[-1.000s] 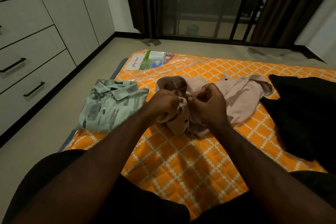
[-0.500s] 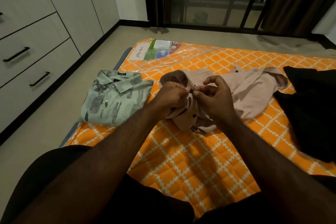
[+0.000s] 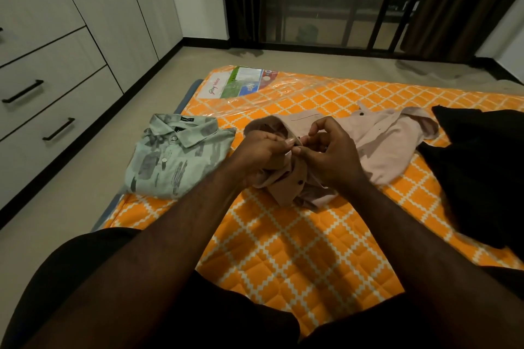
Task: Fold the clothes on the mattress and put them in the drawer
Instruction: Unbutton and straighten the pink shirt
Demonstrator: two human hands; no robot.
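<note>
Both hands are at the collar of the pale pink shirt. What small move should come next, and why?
Probably finish fastening the top button. The left hand and right hand pinch the front edges of the pale pink button-up shirt together near its collar; it lies crumpled, unlike the folded green patterned shirt.

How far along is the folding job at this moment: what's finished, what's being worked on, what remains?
Done: the green patterned shirt lies folded on the mattress, at its left edge. In hand: the left hand and right hand both pinch the pink shirt near its collar, seemingly buttoning it; it is unfolded. Left: the black garment lies crumpled at right, and the drawers are closed.
</note>
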